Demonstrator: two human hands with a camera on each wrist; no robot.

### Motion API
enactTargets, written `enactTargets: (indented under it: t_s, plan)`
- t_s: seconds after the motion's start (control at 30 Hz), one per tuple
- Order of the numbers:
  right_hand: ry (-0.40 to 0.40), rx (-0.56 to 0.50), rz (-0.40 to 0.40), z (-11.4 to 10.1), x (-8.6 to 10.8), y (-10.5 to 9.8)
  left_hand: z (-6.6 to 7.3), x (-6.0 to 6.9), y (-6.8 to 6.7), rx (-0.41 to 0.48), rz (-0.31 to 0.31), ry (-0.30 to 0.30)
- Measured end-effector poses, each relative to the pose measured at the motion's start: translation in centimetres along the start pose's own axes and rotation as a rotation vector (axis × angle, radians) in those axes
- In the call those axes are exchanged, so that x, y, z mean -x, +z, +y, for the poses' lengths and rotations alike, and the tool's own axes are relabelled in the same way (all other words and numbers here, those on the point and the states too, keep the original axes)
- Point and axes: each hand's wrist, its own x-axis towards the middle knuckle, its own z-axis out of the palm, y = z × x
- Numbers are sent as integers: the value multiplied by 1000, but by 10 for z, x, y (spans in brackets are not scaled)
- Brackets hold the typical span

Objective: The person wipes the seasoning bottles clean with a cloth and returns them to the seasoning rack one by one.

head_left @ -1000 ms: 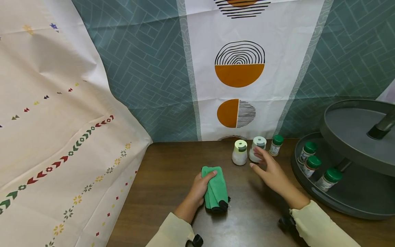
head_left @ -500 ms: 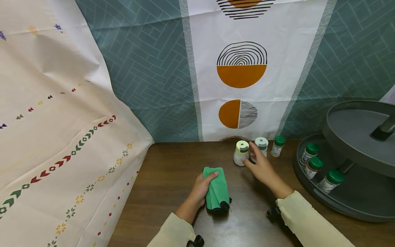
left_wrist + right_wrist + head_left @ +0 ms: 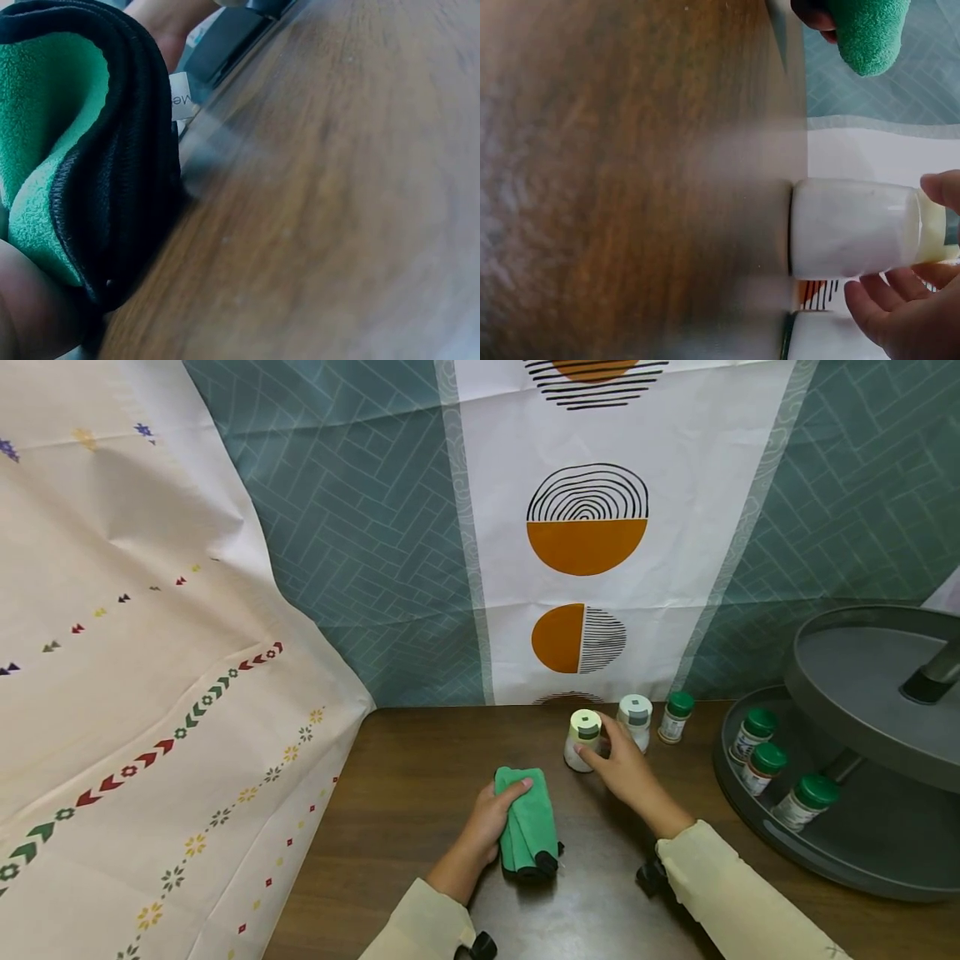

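My left hand (image 3: 483, 822) grips a folded green cloth (image 3: 529, 827) with black edging, thumb on top, above the table. Its black rim fills the left of the left wrist view. My right hand (image 3: 628, 770) holds a white shaker (image 3: 582, 735) with a pale yellow cap, thumb on one side and fingers on the other. In the right wrist view the thumb lies on the cap of this shaker (image 3: 855, 229). A second white shaker (image 3: 635, 718) with a whitish cap stands just behind the right hand.
A small green-lidded jar (image 3: 676, 718) stands right of the shakers. Farther right is a grey two-tier round rack (image 3: 862, 860), with several green-lidded jars on its lower tier. Patterned fabric (image 3: 360, 568) hangs behind the brown wooden table (image 3: 420, 760).
My right hand has moved left from the whitish-capped shaker to the yellow-capped one and taken hold of it. That shaker has shifted slightly towards me. My left hand stays with the cloth.
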Motion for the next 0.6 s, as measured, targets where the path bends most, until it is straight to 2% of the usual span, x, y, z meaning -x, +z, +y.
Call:
enactTargets:
  t_s: [0.17, 0.4, 0.5, 0.6]
  plan:
    - [5, 29, -2, -2, 6, 0, 0, -1, -2, 7, 11, -12]
    - [21, -105, -44, -6, 18, 0, 3, -1, -4, 42, 18, -4]
    - [-2, -121, -30, -9, 23, -1, 10, 1, -2, 49, 3, 24]
    - [-61, -114, -4, -15, 29, -5, 23, 7, 2, 26, -30, 93]
